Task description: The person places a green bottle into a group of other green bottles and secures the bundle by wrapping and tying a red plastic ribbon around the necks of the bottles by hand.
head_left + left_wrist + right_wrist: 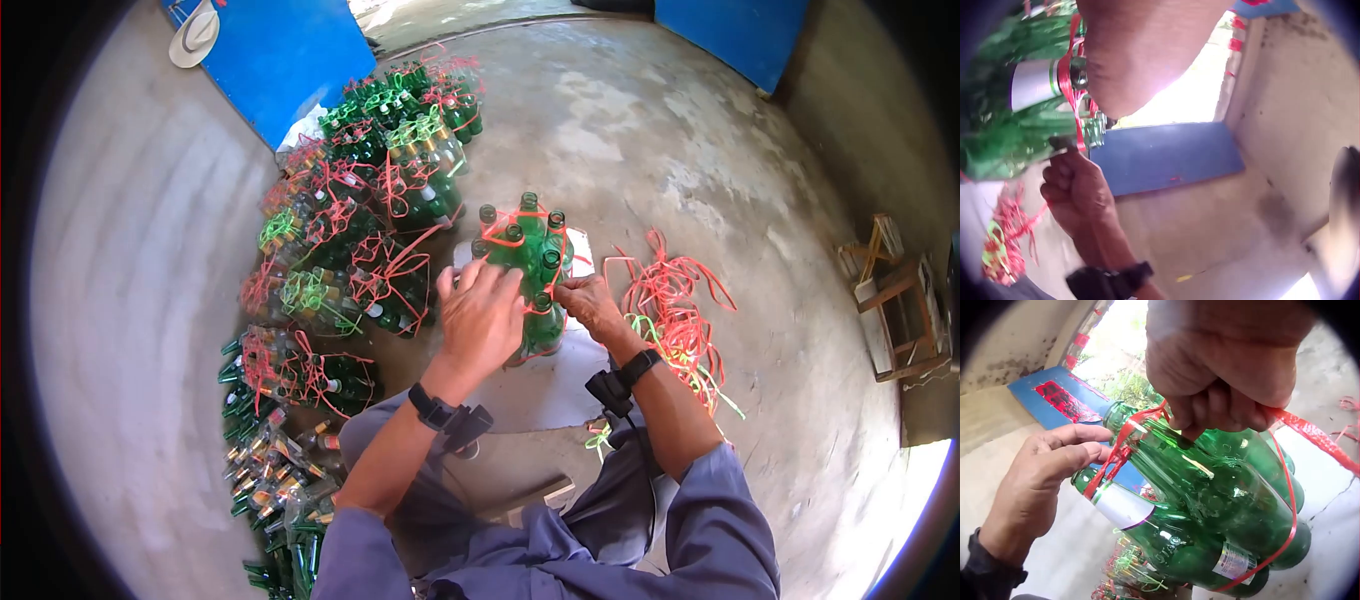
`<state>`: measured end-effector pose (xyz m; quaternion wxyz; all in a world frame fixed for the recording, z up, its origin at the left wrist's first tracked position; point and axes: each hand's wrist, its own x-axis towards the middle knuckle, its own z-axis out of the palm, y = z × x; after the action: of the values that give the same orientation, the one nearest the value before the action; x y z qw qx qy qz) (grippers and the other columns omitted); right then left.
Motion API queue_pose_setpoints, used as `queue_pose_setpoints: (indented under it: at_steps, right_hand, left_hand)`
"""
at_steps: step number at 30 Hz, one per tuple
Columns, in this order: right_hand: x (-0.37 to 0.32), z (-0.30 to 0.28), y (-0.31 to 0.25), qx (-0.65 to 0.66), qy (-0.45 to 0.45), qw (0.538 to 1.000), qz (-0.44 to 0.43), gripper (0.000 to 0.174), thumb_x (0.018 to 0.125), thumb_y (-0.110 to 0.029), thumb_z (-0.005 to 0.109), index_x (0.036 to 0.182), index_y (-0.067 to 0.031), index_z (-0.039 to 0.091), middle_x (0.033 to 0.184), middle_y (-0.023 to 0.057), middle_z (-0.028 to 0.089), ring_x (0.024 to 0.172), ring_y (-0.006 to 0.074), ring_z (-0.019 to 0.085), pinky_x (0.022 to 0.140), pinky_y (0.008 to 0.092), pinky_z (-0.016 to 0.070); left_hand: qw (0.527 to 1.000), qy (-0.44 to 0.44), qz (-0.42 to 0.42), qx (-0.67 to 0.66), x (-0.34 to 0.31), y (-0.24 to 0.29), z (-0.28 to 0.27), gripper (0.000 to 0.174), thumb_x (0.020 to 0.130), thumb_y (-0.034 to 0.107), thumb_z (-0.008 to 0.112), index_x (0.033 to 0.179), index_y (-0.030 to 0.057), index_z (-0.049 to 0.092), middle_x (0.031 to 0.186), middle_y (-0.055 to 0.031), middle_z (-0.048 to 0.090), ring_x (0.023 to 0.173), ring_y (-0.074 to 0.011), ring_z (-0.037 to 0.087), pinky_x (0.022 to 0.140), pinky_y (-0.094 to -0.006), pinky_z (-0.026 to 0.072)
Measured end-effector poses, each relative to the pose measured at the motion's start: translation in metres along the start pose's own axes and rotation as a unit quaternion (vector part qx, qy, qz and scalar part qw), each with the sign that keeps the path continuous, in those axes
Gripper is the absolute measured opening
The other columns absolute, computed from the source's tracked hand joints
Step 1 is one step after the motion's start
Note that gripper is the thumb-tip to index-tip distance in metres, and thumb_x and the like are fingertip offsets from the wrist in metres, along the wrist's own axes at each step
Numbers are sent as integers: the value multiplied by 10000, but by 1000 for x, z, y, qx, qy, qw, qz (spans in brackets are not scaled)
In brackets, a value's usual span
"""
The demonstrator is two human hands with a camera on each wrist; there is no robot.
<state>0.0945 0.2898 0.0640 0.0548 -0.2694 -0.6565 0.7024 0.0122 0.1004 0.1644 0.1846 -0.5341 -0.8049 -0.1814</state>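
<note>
A cluster of green glass bottles [530, 245] stands upright on a white board [570, 390] before me, with red plastic strap [1316, 439] looped round the necks and lower down round the bodies. My right hand [592, 303], at the near right of the cluster, grips the strap with curled fingers, and a length trails off rightward in the right wrist view. From the left, my left hand [480, 312] touches the necks with thumb and fingers extended. One front bottle [1172, 550] carries a white neck label [1122, 505].
Many strapped bottle bundles [350, 200] crowd the floor on the left, with loose bottles [280, 480] nearer me. A heap of red and green strap [680, 300] lies right of the board. A wooden frame [905, 320] stands by the right wall.
</note>
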Motion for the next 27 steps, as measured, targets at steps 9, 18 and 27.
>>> queue_pose_setpoints:
  at_steps: [9, 18, 27]
  right_hand:
    - [30, 11, 30, -123, 92, 988, 2, 373, 783, -365, 799, 873, -4, 781, 700, 127, 701, 629, 172, 659, 633, 363, 521]
    - [14, 23, -1, -270, 171, 943, 90, 454, 734, -471, 774, 810, -23, 758, 834, 184, 744, 823, 360, 734, 754, 448, 558]
    - [11, 6, 14, -241, 58, 968, -49, 451, 883, -428, 659, 779, 5, 730, 735, 206, 694, 697, 342, 694, 683, 441, 532]
  left_hand:
    - [977, -127, 15, -172, 21, -26, 47, 514, 803, -6, 610, 1312, 54, 573, 1116, -52, 722, 1091, -276, 598, 955, -456, 381]
    - [977, -147, 22, -152, 26, -29, 55, 580, 791, 11, 659, 1349, 41, 502, 1050, -36, 726, 1088, -280, 594, 950, -469, 374]
    - [986, -118, 60, -104, 50, -36, 39, 440, 744, 17, 710, 1159, 97, 587, 854, -11, 687, 1010, -265, 594, 939, -456, 381]
